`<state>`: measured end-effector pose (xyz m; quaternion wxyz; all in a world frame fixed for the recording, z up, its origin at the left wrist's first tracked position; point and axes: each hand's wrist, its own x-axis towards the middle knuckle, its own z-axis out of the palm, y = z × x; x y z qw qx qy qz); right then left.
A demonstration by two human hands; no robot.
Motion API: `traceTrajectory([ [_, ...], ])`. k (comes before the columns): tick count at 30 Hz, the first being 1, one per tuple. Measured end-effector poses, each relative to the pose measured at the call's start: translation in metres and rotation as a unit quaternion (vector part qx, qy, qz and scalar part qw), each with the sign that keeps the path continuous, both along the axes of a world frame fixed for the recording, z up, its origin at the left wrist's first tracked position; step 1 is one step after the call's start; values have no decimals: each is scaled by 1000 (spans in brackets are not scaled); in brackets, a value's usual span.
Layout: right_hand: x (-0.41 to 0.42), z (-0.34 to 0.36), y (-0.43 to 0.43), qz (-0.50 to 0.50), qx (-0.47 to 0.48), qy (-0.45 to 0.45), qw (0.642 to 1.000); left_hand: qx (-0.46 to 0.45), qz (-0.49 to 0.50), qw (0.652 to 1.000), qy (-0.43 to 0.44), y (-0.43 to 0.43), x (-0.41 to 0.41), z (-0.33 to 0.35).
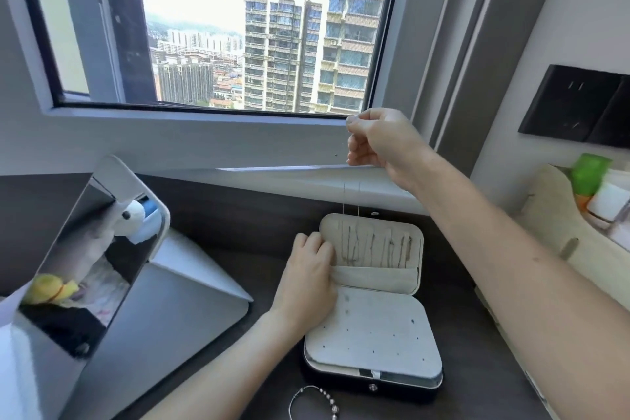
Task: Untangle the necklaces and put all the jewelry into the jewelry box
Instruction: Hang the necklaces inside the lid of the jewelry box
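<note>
An open jewelry box (375, 334) with a cream lining lies on the dark desk. Its raised lid (414, 239) carries several thin necklaces hanging in a row. My right hand (378, 141) is lifted high above the lid and pinches a fine necklace chain (351, 201), whose two strands drop straight down to the lid's top edge. My left hand (308, 274) rests on the left side of the lid, its fingers curled over the edge and holding it. A beaded bracelet (315, 399) lies on the desk in front of the box.
A tilted tabletop mirror (102, 249) stands at the left, with a plush toy reflected in it. At the right edge sits a beige organizer (559, 215) with a green-capped bottle (589, 170). The window sill (272, 177) runs right behind the box.
</note>
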<state>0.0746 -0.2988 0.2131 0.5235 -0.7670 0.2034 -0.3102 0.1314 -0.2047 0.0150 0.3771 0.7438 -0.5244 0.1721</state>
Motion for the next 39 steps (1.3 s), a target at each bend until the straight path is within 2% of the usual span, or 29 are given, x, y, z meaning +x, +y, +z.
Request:
traceTrajectory([
  [8,5,3,2,-5,-23,1,1000,-10,-15,1000,24,1,2,-3],
  [22,-7,-49,13,5,-76,92,993,-17,-17,1000,19,4,-1,-1],
  [25,-10,-62,12,-12,-100,101,990,-42,-7,999,17,5,-1,-2],
  [30,-14,-84,8,-48,-214,126,967,-143,50,980,127,4,-1,10],
  [32,-16,-91,8,-71,-268,132,952,-166,64,974,142,0,0,22],
  [39,-18,-105,8,-124,-348,128,921,-122,81,982,116,-15,8,35],
])
